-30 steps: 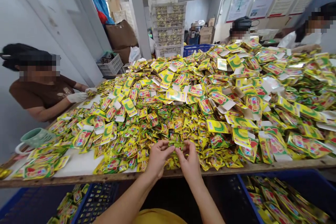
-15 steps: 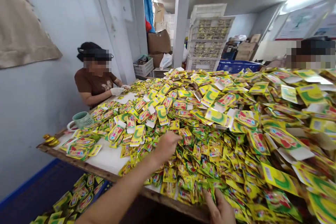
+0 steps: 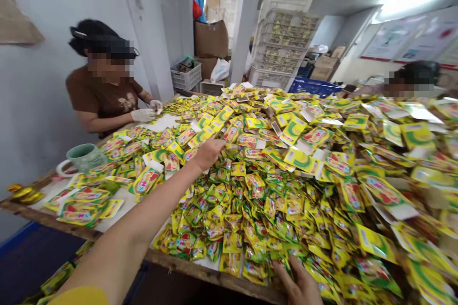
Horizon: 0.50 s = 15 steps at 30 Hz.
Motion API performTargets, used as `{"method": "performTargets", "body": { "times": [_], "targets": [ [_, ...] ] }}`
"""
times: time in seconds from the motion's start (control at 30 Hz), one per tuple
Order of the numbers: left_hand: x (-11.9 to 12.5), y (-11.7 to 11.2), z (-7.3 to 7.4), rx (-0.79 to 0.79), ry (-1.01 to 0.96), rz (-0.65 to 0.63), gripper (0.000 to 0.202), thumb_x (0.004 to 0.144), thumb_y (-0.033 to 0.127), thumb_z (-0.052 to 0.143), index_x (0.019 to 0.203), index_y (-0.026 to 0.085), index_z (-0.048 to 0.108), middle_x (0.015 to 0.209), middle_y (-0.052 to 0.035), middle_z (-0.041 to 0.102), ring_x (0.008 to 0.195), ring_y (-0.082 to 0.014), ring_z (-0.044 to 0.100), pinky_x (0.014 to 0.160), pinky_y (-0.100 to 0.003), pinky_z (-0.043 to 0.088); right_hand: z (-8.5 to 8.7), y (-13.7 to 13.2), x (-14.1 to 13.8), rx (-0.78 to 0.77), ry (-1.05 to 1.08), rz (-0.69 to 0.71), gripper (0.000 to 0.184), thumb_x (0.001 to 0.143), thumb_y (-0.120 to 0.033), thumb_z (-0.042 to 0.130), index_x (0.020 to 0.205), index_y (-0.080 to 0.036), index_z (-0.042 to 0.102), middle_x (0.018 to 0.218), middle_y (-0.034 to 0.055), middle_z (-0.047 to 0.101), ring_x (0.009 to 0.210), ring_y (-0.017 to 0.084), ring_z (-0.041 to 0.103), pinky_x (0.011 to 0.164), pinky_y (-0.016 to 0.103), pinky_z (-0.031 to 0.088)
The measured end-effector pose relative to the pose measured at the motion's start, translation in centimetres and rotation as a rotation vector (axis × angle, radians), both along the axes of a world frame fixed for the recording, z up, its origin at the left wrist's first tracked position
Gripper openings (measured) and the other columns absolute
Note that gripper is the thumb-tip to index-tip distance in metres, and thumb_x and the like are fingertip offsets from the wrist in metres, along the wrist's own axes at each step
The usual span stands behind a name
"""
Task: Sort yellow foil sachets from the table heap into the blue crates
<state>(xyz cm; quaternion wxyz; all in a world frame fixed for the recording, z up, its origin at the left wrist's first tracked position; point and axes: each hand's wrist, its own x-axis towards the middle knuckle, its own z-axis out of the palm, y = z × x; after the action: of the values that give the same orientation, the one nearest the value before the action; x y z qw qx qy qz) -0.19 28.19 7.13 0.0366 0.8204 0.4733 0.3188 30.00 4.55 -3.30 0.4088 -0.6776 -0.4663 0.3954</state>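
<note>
My left hand [image 3: 210, 153] reaches over the heap, fingers drawn together at the edge of the small printed cardboard boxes. What its fingertips hold, if anything, is hidden. Beside it lies a yellow box [image 3: 232, 133] with a red fruit print. Low at the table's front, my right hand [image 3: 300, 286] rests among small foil sachets [image 3: 257, 221], with a green sachet [image 3: 283, 263] between thumb and finger. Part of that hand is cut off by the lower edge. Yellow-and-green flat boxes [image 3: 302, 158] pile up behind the sachets.
A green mug [image 3: 86, 157] stands at the table's left, near gold-coloured items [image 3: 26, 194]. A co-worker in a brown shirt [image 3: 107, 97] works there in white gloves; another person [image 3: 411, 78] is behind the heap. Stacked white crates [image 3: 281, 50] stand behind. Below left is a blue bin [image 3: 21, 257].
My left hand has moved up and left, from the sachets to the boxes. My right hand stays nearly in place. The view has shifted, showing more of the left co-worker.
</note>
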Motion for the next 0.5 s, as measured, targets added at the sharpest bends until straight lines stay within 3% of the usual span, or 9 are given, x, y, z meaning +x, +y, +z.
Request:
{"method": "performTargets", "body": {
  "times": [0.1, 0.2, 0.27, 0.37, 0.5],
  "targets": [
    [3.6, -5.5, -0.8, -0.131, -0.201, -0.092, 0.023, 0.091, 0.022, 0.045, 0.101, 0.017, 0.065, 0.089, -0.0067, 0.069, 0.082, -0.0214, 0.063, 0.075, -0.031, 0.047, 2.8, -0.1, 0.0, 0.065, 0.066, -0.08, 0.037, 0.065, -0.055, 0.071, 0.074, -0.019, 0.065, 0.063, 0.0021, 0.061, 0.055, 0.019, 0.056, 0.045, 0.026, 0.045],
    [8.0, -12.7, -3.9, -0.524, -0.493, -0.353, 0.014, 0.082, 0.028, 0.059, 0.082, 0.018, 0.068, 0.07, -0.0005, 0.065, 0.065, -0.0165, 0.058, 0.058, -0.022, 0.043, 6.1, 0.5, -0.7, 0.307, 0.034, -0.169, 0.028, 0.078, -0.043, 0.066, 0.094, -0.02, 0.066, 0.079, 0.0047, 0.065, 0.069, 0.019, 0.059, 0.056, 0.026, 0.048],
    [10.3, -16.6, -6.2, -0.707, -0.64, -0.38, 0.014, 0.079, 0.03, 0.063, 0.076, 0.017, 0.067, 0.063, 0.0007, 0.06, 0.062, -0.0155, 0.054, 0.057, -0.022, 0.04, 7.3, 1.1, -1.2, 0.433, -0.104, 0.028, 0.02, 0.083, -0.034, 0.062, 0.098, -0.021, 0.067, 0.092, 0.0072, 0.065, 0.083, 0.021, 0.06, 0.072, 0.03, 0.05],
    [11.7, -19.5, -8.5, -0.822, -0.728, -0.271, 0.019, 0.077, 0.034, 0.063, 0.071, 0.016, 0.065, 0.058, 0.0023, 0.052, 0.06, -0.0144, 0.047, 0.058, -0.022, 0.037, 7.1, 1.6, -1.5, 0.527, -0.304, 0.24, 0.013, 0.086, -0.027, 0.057, 0.092, -0.02, 0.067, 0.09, 0.0067, 0.064, 0.086, 0.02, 0.059, 0.077, 0.03, 0.048],
    [11.5, -20.5, -9.5, -0.851, -0.678, -0.206, 0.022, 0.079, 0.037, 0.06, 0.076, 0.015, 0.063, 0.063, 0.0025, 0.051, 0.063, -0.0141, 0.044, 0.062, -0.023, 0.036, 6.0, 1.3, -1.2, 0.47, -0.447, 0.308, 0.012, 0.09, -0.022, 0.05, 0.087, -0.019, 0.061, 0.08, 0.0046, 0.058, 0.075, 0.018, 0.055, 0.067, 0.027, 0.046]
  ]
}}
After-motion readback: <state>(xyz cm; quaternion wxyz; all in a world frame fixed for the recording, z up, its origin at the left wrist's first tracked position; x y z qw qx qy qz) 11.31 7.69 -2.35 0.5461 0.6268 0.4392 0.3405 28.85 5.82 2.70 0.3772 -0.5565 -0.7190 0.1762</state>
